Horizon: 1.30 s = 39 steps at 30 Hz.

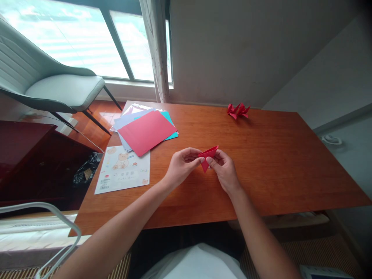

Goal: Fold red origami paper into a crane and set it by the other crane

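Observation:
Both my hands hold a small, partly folded piece of red paper (208, 155) just above the wooden table (261, 166). My left hand (181, 164) pinches its left corner with thumb and fingers. My right hand (224, 168) pinches its right side and lower tip. The paper forms a downward-pointing triangular shape with an open top edge. A finished red origami figure (238, 111) stands at the far edge of the table, well away from my hands.
A stack of coloured paper sheets with a red sheet (147, 131) on top lies at the table's left. A printed package sheet with a bear picture (123, 168) lies beside it. A grey chair (49, 85) stands by the window at left.

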### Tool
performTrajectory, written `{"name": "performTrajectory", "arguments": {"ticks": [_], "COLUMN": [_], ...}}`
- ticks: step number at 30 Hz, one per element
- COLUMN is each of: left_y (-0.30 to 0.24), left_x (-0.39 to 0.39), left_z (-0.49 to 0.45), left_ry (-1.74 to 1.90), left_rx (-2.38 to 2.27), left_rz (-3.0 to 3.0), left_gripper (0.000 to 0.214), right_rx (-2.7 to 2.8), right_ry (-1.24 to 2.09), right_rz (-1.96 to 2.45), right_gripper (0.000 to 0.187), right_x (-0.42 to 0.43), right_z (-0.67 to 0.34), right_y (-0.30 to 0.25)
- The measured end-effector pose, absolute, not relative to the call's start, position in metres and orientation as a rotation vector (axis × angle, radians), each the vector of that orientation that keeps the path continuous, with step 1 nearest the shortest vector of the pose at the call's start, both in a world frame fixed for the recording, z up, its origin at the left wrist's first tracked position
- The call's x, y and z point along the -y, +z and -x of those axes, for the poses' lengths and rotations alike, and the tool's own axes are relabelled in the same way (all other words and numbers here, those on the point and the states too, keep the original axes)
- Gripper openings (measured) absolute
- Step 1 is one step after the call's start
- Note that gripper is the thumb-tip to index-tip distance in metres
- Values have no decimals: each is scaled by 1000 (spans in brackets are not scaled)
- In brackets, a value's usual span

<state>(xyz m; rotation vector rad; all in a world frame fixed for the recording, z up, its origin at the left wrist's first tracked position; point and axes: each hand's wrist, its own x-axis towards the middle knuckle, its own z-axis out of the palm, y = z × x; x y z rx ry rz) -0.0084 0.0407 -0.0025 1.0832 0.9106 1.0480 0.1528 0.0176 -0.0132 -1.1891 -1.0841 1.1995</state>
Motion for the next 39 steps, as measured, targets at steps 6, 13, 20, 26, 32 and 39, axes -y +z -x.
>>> {"name": "performTrajectory", "arguments": {"ticks": [6, 13, 20, 26, 32, 39], "left_y": [-2, 1, 3, -1, 3, 6], "left_x": [-40, -40, -42, -42, -38, -30], "left_z": [9, 10, 13, 11, 7, 1], "left_ry": [1039, 1043, 1036, 1072, 1050, 1131], "left_rx": [-913, -939, -943, -973, -978, -976], "left_rz": [-1116, -1192, -1220, -1235, -980, -888], "left_gripper": [28, 28, 28, 25, 29, 28], "right_rx": [1079, 1085, 1094, 1100, 1052, 959], "right_ry": [1198, 1170, 1172, 1164, 1160, 1181], "right_rz": [1196, 1178, 1171, 1169, 1166, 1163], "right_gripper": [29, 22, 21, 20, 24, 30], "right_x": [-19, -19, -19, -19, -19, -15], "right_z": [-151, -153, -153, -152, -150, -143], "right_y": [-11, -16, -17, -16, -20, -19]}}
